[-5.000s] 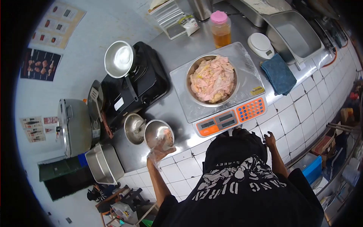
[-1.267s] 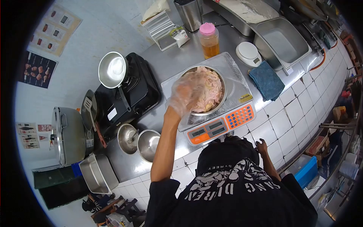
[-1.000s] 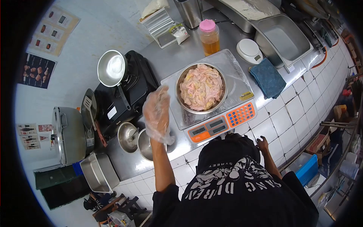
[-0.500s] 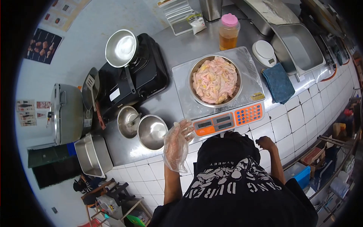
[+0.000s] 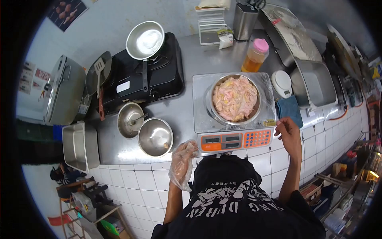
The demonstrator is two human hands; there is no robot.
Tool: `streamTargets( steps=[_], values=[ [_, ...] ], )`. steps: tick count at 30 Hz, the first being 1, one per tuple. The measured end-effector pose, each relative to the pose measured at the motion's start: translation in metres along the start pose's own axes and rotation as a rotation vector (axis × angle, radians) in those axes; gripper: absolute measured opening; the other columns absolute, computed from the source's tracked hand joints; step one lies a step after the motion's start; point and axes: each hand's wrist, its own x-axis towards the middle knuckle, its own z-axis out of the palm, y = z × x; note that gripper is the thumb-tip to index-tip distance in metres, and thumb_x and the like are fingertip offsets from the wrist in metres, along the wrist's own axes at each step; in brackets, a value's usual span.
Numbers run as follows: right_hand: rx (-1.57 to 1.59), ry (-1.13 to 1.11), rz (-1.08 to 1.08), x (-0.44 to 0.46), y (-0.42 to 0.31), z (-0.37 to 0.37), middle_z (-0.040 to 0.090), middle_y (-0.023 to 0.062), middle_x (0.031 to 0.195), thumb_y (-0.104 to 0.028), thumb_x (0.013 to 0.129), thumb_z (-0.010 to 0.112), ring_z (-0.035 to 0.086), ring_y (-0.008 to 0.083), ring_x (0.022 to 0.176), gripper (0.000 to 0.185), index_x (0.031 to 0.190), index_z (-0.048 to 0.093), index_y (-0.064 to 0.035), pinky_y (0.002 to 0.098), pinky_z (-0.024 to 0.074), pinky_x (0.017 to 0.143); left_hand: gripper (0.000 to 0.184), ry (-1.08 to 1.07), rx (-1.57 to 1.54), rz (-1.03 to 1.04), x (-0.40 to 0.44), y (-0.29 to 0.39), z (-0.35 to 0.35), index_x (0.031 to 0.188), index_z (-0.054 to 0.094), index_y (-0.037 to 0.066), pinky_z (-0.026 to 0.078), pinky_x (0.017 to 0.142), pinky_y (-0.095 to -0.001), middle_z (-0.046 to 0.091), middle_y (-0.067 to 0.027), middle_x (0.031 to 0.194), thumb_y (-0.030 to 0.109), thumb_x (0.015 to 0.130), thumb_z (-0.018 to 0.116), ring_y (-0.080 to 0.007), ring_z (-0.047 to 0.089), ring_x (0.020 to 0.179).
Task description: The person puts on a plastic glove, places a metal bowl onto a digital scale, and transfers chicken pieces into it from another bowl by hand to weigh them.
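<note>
My left hand, in a clear plastic glove, hovers by the front left corner of an orange-and-grey digital scale. Its fingers are loosely bent and nothing shows in them. Just left of it sits a steel bowl with a small light-brown piece inside. My bare right hand is at the scale's right edge, fingers loosely curled and apart, holding nothing visible. On the scale's plastic-covered plate stands a steel bowl heaped with pale pink raw chicken skin.
Another steel bowl holds a fork. Behind are a black gas stove with a saucepan and a pink-lidded jar. To the right are a small white scale, blue cloth and metal tray.
My right hand has risen from beside the body to the scale's right edge. The view has shifted, and a small piece now shows in the bowl near my left hand.
</note>
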Motion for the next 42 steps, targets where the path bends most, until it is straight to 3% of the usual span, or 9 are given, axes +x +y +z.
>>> streamTargets(
  steps=[4, 7, 10, 15, 21, 26, 35, 38, 42],
  values=[
    [0.025, -0.105, -0.012, -0.004, -0.005, 0.007, 0.056, 0.0021, 0.071, -0.02, 0.09, 0.053, 0.058, 0.0111, 0.065, 0.016, 0.088, 0.053, -0.0038, 0.0243, 0.0427, 0.055, 0.037, -0.064, 0.323, 0.082, 0.002, -0.004, -0.003, 0.108, 0.059, 0.001, 0.044, 0.081, -0.0284, 0.059, -0.0045, 0.098, 0.032, 0.088, 0.058, -0.0128, 0.054, 0.094],
    [0.049, -0.322, -0.01, -0.002, 0.017, 0.019, 0.059, 0.0035, 0.071, -0.016, 0.089, 0.054, 0.059, 0.0105, 0.066, 0.013, 0.087, 0.054, -0.0026, 0.024, 0.0442, 0.055, 0.029, 0.032, 0.544, 0.61, 0.003, 0.01, 0.033, 0.107, 0.058, 0.001, 0.047, 0.084, -0.0352, 0.06, -0.0143, 0.103, 0.02, 0.085, 0.062, -0.0256, 0.059, 0.095],
    [-0.098, -0.534, -0.012, -0.008, 0.023, 0.031, 0.06, 0.0044, 0.071, -0.012, 0.087, 0.055, 0.059, 0.0108, 0.067, 0.011, 0.084, 0.055, -0.001, 0.0245, 0.0462, 0.058, 0.038, 0.041, 0.825, 1.045, 0.031, 0.042, 0.083, 0.116, 0.055, 0.003, 0.044, 0.092, -0.0397, 0.054, -0.0197, 0.116, 0.023, 0.084, 0.061, -0.0341, 0.055, 0.105],
    [-0.3, -0.667, -0.08, -0.026, 0.03, 0.047, 0.063, 0.0092, 0.073, -0.01, 0.084, 0.059, 0.062, 0.0173, 0.069, 0.013, 0.083, 0.057, 0.0028, 0.0304, 0.0487, 0.066, 0.06, -0.107, 1.233, 0.92, 0.117, 0.05, 0.145, 0.133, 0.042, 0.013, 0.021, 0.109, -0.0475, 0.035, -0.0172, 0.14, 0.043, 0.083, 0.054, -0.0364, 0.033, 0.129],
    [-0.227, -0.634, -0.006, -0.04, 0.052, 0.044, 0.063, 0.008, 0.074, -0.013, 0.086, 0.058, 0.06, 0.0153, 0.07, 0.015, 0.086, 0.057, 0.0019, 0.0283, 0.0482, 0.065, 0.066, -0.141, 1.474, 0.79, 0.139, 0.04, 0.162, 0.14, 0.033, 0.029, 0.012, 0.109, -0.0554, 0.021, -0.011, 0.149, 0.054, 0.081, 0.051, -0.0371, 0.02, 0.136],
    [-0.198, -0.632, -0.013, -0.042, 0.047, 0.037, 0.062, 0.0073, 0.075, -0.017, 0.087, 0.058, 0.059, 0.0141, 0.071, 0.018, 0.089, 0.058, 0.0013, 0.0295, 0.0485, 0.067, 0.066, -0.202, 1.492, 0.785, 0.142, 0.04, 0.164, 0.14, 0.033, 0.03, 0.012, 0.109, -0.0552, 0.022, -0.0125, 0.149, 0.058, 0.082, 0.047, -0.0367, 0.018, 0.137],
    [-0.192, -0.557, -0.035, -0.039, 0.05, 0.025, 0.065, 0.014, 0.08, -0.014, 0.086, 0.057, 0.065, 0.0233, 0.075, 0.017, 0.091, 0.057, 0.0028, 0.0328, 0.0494, 0.07, 0.067, -0.232, 1.537, 0.781, 0.147, 0.038, 0.164, 0.141, 0.032, 0.027, 0.01, 0.111, -0.0504, 0.02, -0.0144, 0.149, 0.059, 0.084, 0.044, -0.0384, 0.019, 0.136],
    [-0.18, -0.558, -0.032, -0.04, 0.051, 0.026, 0.066, 0.0141, 0.081, -0.014, 0.086, 0.057, 0.065, 0.0233, 0.076, 0.018, 0.091, 0.057, 0.0029, 0.0329, 0.0493, 0.071, 0.064, -0.208, 1.544, 0.83, 0.146, 0.041, 0.161, 0.139, 0.035, 0.025, 0.021, 0.109, -0.0492, 0.032, -0.0141, 0.144, 0.058, 0.086, 0.042, -0.037, 0.031, 0.131],
    [-0.181, -0.565, -0.029, -0.04, 0.051, 0.03, 0.065, 0.0145, 0.081, -0.015, 0.086, 0.056, 0.064, 0.0244, 0.075, 0.018, 0.091, 0.057, 0.0025, 0.0332, 0.0491, 0.071, 0.043, -0.549, 1.232, 0.997, 0.145, 0.084, 0.141, 0.126, 0.051, 0.02, 0.037, 0.1, -0.0447, 0.054, -0.012, 0.125, 0.038, 0.087, 0.056, -0.031, 0.048, 0.119]
  ],
)
